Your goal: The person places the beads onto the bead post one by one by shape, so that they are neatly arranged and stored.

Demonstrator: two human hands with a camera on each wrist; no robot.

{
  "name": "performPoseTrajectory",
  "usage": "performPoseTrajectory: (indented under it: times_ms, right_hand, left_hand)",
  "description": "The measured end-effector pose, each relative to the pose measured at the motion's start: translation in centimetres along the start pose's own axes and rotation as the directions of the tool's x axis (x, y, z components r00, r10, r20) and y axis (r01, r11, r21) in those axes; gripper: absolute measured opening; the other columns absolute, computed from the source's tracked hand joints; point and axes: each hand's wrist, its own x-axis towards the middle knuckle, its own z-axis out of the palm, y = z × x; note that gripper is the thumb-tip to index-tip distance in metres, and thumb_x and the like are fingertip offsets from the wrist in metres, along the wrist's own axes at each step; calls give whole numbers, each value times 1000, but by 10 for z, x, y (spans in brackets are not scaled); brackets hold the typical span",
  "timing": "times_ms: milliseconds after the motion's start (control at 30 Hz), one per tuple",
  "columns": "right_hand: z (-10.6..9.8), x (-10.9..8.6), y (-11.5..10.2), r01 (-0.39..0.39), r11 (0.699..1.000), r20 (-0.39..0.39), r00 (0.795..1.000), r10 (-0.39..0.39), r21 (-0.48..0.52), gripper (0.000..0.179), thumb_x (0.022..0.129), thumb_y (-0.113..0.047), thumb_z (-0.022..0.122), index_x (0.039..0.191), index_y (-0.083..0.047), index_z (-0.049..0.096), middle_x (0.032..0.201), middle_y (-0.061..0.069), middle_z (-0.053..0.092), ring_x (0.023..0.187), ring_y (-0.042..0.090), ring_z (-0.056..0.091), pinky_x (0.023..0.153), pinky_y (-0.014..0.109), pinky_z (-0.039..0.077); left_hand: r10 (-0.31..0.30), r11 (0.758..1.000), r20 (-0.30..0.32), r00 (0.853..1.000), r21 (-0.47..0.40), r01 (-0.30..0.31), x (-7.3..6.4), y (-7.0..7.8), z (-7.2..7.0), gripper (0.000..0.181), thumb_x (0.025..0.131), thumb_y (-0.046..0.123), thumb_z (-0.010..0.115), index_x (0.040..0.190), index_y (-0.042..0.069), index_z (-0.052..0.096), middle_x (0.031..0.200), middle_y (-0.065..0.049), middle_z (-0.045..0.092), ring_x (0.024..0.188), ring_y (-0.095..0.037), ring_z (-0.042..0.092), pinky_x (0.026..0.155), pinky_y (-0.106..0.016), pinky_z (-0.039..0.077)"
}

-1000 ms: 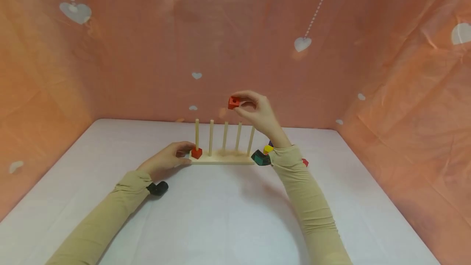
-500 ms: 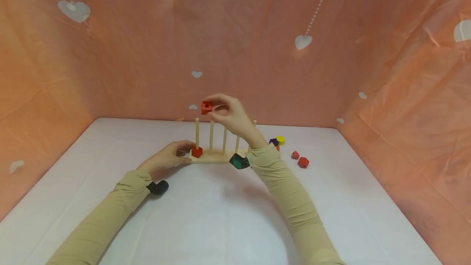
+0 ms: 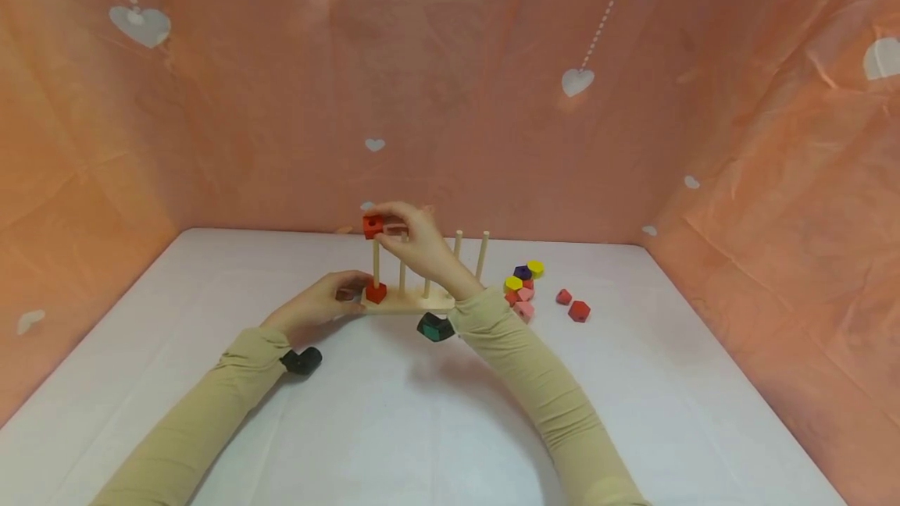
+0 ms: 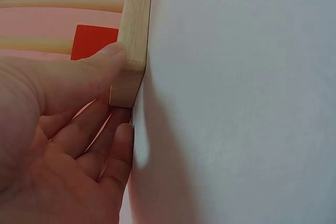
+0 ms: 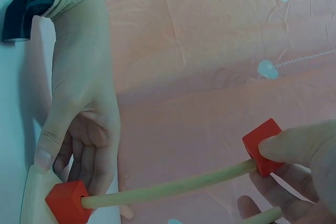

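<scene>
My right hand (image 3: 423, 250) pinches a red cube bead (image 3: 373, 226) with a hole through it. The bead is at the top of the leftmost peg (image 3: 376, 262); in the right wrist view the peg's tip meets its underside, and I cannot tell whether it has entered the hole. Another red cube bead (image 5: 68, 203) sits at the bottom of that same peg. With thumb and fingers, my left hand (image 3: 315, 304) holds the left end of the wooden peg stand (image 4: 135, 24). The right hand and forearm partly hide the stand's middle pegs.
Right of the stand lies a cluster of beads, among them a yellow one (image 3: 535, 269), a dark purple one (image 3: 523, 272) and a pink one (image 3: 523, 311). Two red beads lie farther right, one a hexagon (image 3: 580, 311). Patterned cloth walls (image 3: 281, 100) surround the white table (image 3: 366, 428).
The right hand has carried the red cube bead leftward across the pegs and down to the top of the leftmost peg. My left hand has stayed at the stand's end.
</scene>
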Motion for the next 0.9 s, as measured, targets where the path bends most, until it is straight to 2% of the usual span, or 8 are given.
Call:
performPoseTrajectory:
  times_ms: [167, 333, 400, 500, 667, 900]
  right_hand:
    - [0, 1, 1, -20, 1000, 4, 1000, 20, 19, 35, 89, 6, 61, 124, 3, 58, 120, 14, 60, 101, 21, 63, 85, 26, 49]
    - [-1, 0, 3, -100, 994, 27, 995, 99, 48, 34, 90, 3, 61, 124, 2, 58, 116, 13, 62, 99, 21, 64, 82, 26, 50]
    - [1, -1, 5, -131, 990, 40, 991, 129, 51, 33, 90, 3, 61, 123, 2, 58, 114, 14, 63, 99, 21, 63, 81, 27, 50]
    - [4, -4, 10, -170, 985, 43, 985, 168, 28, 32, 90, 1, 62, 122, 0, 59, 113, 12, 63, 99, 20, 63, 80, 26, 50]
    - [12, -11, 18, -201, 980, 19, 979, 201, 11, 35, 90, 0, 63, 124, 0, 57, 111, 12, 63, 98, 21, 63, 80, 24, 50]
    - [22, -18, 27, -216, 967, -27, 975, 222, 137, 45, 86, 5, 66, 124, 3, 43, 115, 17, 60, 101, 28, 62, 84, 26, 50]
  left_hand:
    - [14, 1000, -1, 1000, 6, -14, 0, 1, 0, 52, 88, 8, 68, 135, -3, 47, 131, -18, 53, 121, -38, 46, 103, -53, 31]
    - [5, 999, -1, 1000, 40, -5, -1, 2, 0, 57, 89, 12, 68, 138, -4, 43, 136, -21, 49, 123, -41, 44, 104, -53, 31]
    - [-11, 1000, -4, 1000, 29, 11, -2, 3, 1, 57, 89, 11, 68, 138, -3, 44, 137, -20, 48, 124, -40, 44, 104, -53, 31]
    - [17, 999, 2, 1000, 36, -17, -1, 3, 1, 56, 89, 9, 67, 137, -5, 44, 136, -21, 49, 123, -41, 45, 104, -53, 31]
    - [21, 998, 4, 1000, 57, -21, 0, 3, 1, 55, 89, 10, 68, 137, -3, 45, 135, -20, 50, 122, -40, 45, 103, -54, 31]
    - [14, 999, 5, 1000, 49, -14, 3, -1, 0, 53, 88, 10, 69, 135, -1, 48, 133, -17, 52, 120, -36, 48, 103, -52, 33]
